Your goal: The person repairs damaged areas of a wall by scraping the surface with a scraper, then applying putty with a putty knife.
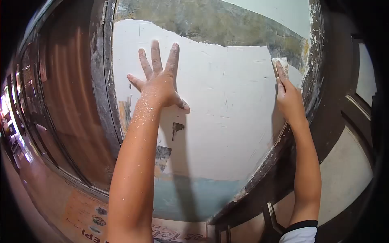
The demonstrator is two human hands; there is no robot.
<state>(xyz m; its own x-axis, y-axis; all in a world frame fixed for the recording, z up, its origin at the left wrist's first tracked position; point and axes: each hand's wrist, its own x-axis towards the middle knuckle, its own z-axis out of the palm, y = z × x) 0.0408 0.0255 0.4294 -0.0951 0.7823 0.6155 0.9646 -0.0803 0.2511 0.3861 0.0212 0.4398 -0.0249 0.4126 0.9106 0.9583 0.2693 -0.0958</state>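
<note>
**Fingers [173,56] splayed on plaster, others [280,83] pinching a pad**

Filling most of the view: white wall [227,121], bare grey-brown above, pale blue along the bottom strip [194,194]. Bounded left and right by a dark wooden frame [103,101], scuffed and flecked. Leaning on the white area with the left hand [160,85], palm flat, digits wide apart, nothing held, forearm [137,137] dusted with white specks. Reaching up at the wall's right edge with the right hand [288,97], fingertips gripping a small pale pad [280,64] (paper or sponge, hard to tell), pressed to the surface just beside the frame. Below the left thumb, a small dark chip [177,127].
</note>
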